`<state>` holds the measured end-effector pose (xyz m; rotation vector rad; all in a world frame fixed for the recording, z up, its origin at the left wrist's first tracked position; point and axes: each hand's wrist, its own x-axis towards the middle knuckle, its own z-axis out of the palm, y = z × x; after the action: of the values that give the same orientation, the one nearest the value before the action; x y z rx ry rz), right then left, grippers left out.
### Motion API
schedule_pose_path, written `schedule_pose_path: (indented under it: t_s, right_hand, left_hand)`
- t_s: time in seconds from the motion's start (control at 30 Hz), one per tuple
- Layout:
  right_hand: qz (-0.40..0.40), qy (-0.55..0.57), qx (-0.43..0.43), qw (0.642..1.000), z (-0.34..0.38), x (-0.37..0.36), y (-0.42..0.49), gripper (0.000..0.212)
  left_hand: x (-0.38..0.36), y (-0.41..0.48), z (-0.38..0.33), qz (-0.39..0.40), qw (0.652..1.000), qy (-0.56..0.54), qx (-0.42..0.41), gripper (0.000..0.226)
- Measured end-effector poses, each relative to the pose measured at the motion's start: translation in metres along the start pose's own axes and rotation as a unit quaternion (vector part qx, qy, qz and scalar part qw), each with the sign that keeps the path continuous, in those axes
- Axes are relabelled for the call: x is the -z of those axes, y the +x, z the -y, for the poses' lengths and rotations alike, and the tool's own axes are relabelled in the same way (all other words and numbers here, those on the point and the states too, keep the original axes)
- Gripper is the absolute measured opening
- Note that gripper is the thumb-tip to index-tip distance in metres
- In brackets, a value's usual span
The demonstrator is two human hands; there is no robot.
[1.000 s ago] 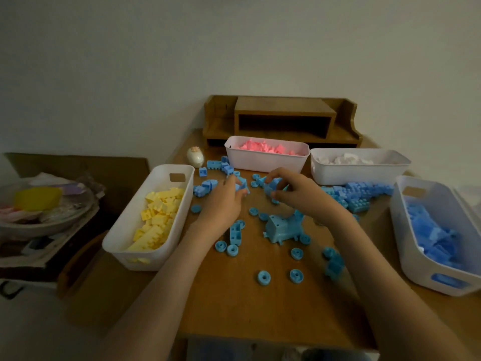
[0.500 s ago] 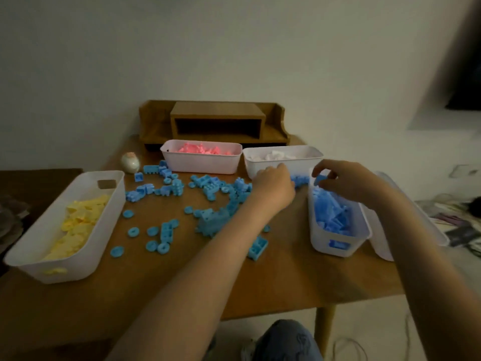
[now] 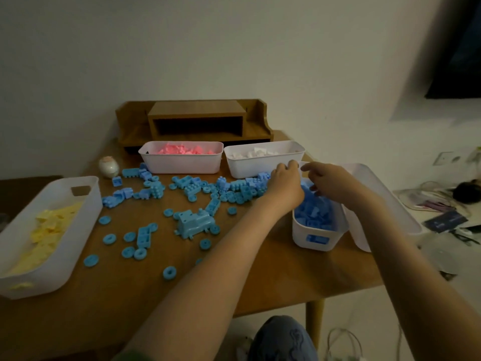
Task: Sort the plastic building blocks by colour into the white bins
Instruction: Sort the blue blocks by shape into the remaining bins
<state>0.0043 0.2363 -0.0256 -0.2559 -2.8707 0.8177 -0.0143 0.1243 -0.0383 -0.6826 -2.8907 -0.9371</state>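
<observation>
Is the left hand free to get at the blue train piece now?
Likely yes: the left hand is at the blue-block bin, and the train piece lies uncovered beside its forearm, only loose wheels around it.

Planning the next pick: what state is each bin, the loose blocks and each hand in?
yellow bin, holds yellow blocks
pink bin, holds pink blocks
white-block bin, holds white blocks
blue bin, part-filled with blue blocks
loose blue blocks, scattered on table
left hand, at blue bin's edge, grip unclear
right hand, over blue bin, grip unclear
</observation>
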Motion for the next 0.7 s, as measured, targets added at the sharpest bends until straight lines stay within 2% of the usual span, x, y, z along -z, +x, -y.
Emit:
schedule_pose_path:
  t_s: [0.1, 0.2, 0.4, 0.53, 0.7]
  right_hand:
    - [-0.007, -0.005, 0.012, 1.000, -0.001, -0.003, 0.001, 0.036]
    - [-0.017, -0.004, 0.012, 1.000, -0.004, -0.003, 0.001, 0.034]
    - [-0.007, -0.026, 0.034, 0.999, -0.001, -0.007, -0.005, 0.035]
    - [0.018, -0.073, 0.016, 0.997, 0.004, -0.021, -0.006, 0.039]
    - [0.014, -0.104, 0.031, 0.994, 0.000, -0.023, -0.009, 0.038]
  left_hand:
    - [0.005, -0.001, 0.010, 0.011, 0.999, -0.053, -0.004, 0.044]
    - [0.014, -0.003, 0.025, -0.013, 0.998, -0.068, 0.001, 0.034]
    - [0.016, -0.004, 0.054, 0.033, 0.998, 0.044, 0.022, 0.029]
    - [-0.003, -0.003, 0.058, 0.086, 0.987, 0.137, -0.005, 0.035]
    - [-0.020, -0.001, 0.056, 0.041, 0.987, 0.155, -0.018, 0.026]
